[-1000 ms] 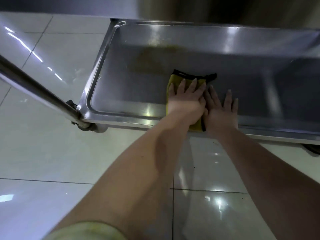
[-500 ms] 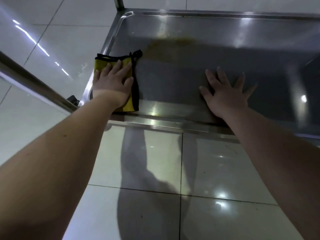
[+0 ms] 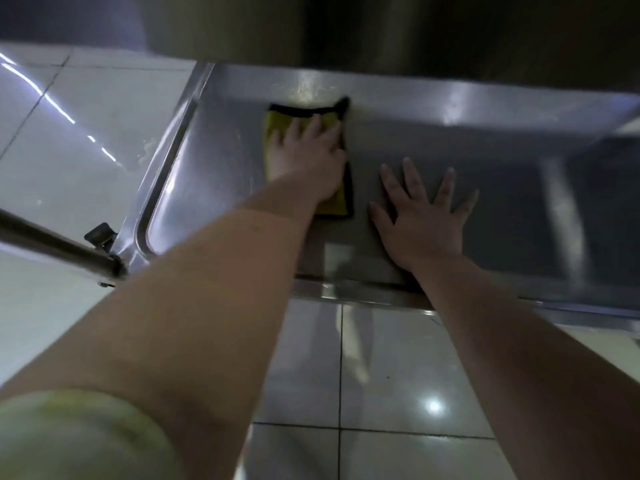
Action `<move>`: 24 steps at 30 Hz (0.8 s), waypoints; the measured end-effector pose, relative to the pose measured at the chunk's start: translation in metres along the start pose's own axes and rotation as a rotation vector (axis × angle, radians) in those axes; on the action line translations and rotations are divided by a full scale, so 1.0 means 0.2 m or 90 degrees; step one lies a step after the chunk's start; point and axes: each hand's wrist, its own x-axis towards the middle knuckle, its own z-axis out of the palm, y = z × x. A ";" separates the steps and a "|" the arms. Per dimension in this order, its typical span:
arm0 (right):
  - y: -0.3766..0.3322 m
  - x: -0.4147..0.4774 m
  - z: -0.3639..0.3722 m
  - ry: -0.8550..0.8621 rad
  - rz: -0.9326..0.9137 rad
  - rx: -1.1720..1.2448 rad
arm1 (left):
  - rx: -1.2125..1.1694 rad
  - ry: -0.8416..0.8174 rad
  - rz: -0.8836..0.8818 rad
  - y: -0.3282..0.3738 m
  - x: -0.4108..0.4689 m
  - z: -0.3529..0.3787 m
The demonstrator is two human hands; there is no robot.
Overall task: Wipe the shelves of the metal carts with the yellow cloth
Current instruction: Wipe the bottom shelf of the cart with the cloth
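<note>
Your cart shelf (image 3: 519,188) is wide and lipped. The yellow cloth (image 3: 334,202) lies toward its far left, pinned under your left hand (image 3: 308,157), fingers straight. Press with the whole palm, overlap strokes into the corners, and brace on your right hand (image 3: 422,220), spread empty on the metal.

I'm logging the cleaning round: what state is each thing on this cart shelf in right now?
cart shelf, shiny, faint yellowish smudge near its far wall.
left hand, open, pressing down flat.
right hand, open, fingers spread on bare metal.
yellow cloth, spread flat under the left hand, beside the right hand.
</note>
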 end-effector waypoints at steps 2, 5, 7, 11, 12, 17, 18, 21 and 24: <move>0.00 0.01 0.00 -0.005 -0.004 -0.001 | 0.006 -0.019 0.107 0.23 0.01 0.03; 0.01 0.01 0.02 0.003 -0.006 0.006 | -0.032 -0.043 0.153 0.30 0.01 0.04; 0.02 0.01 0.03 0.014 -0.009 0.012 | -0.048 -0.040 0.177 0.22 0.02 0.03; 0.02 0.01 0.02 0.030 0.001 0.018 | -0.043 -0.007 0.095 -0.15 0.08 -0.03; 0.02 0.01 0.02 0.032 0.002 0.018 | -0.057 0.005 0.040 -0.28 0.08 -0.05; -0.01 0.00 0.03 0.036 0.005 0.019 | -0.030 0.020 -0.089 -0.70 0.04 -0.11; -0.02 0.00 0.03 0.035 0.005 0.016 | -0.020 0.022 -0.100 -0.69 0.03 -0.10; -0.04 0.00 0.02 0.033 0.006 0.005 | -0.009 0.016 -0.081 -0.50 0.08 -0.07; -0.04 0.00 0.01 0.027 0.006 -0.003 | 0.026 -0.022 0.110 -0.06 0.09 -0.01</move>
